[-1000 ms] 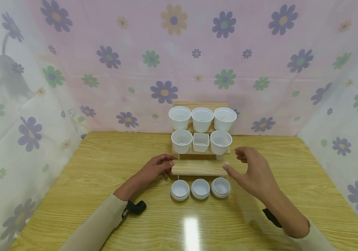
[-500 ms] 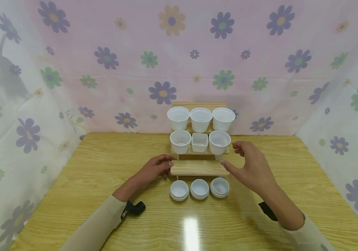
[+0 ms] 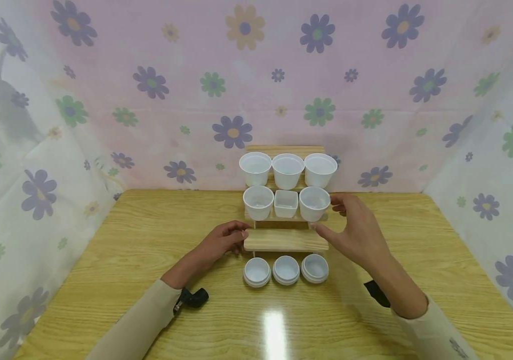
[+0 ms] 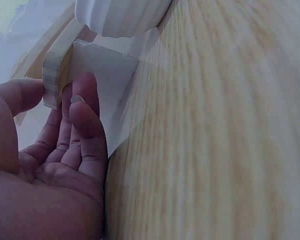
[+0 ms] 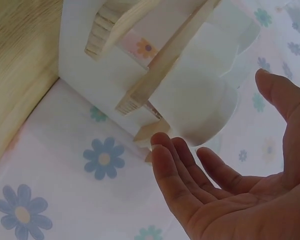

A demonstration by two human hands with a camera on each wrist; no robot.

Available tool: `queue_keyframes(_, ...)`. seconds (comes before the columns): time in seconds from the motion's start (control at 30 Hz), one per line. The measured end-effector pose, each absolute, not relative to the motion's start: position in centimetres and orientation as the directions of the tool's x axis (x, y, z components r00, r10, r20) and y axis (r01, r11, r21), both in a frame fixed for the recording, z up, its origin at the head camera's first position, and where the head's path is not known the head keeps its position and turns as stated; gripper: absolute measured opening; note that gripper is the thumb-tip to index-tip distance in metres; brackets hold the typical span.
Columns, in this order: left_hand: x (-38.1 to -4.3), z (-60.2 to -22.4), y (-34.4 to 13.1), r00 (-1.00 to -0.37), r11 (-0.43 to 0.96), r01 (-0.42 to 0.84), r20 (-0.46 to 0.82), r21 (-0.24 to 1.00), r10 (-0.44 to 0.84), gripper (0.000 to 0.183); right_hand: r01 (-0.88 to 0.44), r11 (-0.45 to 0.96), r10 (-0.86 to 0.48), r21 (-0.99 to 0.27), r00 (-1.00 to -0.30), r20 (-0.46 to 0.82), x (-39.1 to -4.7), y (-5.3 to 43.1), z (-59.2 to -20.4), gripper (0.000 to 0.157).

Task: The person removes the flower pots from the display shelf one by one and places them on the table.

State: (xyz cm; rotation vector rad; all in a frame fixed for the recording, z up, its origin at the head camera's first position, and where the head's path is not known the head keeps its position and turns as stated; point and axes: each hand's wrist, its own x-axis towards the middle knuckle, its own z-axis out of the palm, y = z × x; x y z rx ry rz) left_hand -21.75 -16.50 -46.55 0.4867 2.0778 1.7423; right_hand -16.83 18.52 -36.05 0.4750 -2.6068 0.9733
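Note:
A tiered wooden stand holds white cups on its two upper tiers; its lowest plank (image 3: 286,240) is bare. My left hand (image 3: 220,242) grips that plank's left end. In the left wrist view, the thumb presses the end of the plank (image 4: 55,75) while the fingers curl beneath it. My right hand (image 3: 362,232) is beside the right round cup (image 3: 314,205) of the middle tier, fingers and thumb spread apart. The right wrist view shows its fingertips close to the cup (image 5: 195,95), with nothing in the grasp. A small square cup (image 3: 286,204) and another round cup (image 3: 258,203) share that tier.
Three larger white cups (image 3: 288,171) line the top tier, close to the flowered cloth backdrop (image 3: 184,100). In front of the stand, three low white pots (image 3: 286,270) stand in a row on the wooden table (image 3: 148,225).
My right hand has moved a little farther back and to the left, closer to the middle tier's right cup. The left hand keeps its place at the lowest plank's end.

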Motion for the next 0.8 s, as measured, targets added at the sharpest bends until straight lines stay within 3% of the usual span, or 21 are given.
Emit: queue_keyframes(0.8, -21.7, -46.7, -16.5, -0.873, 0.171, 0.018, -0.069, 0.985, 0.484, 0.042, -0.364, 0.703, -0.154, -0.611, -0.917, 0.369, -18.1, 18.2, -36.1, 0.063)
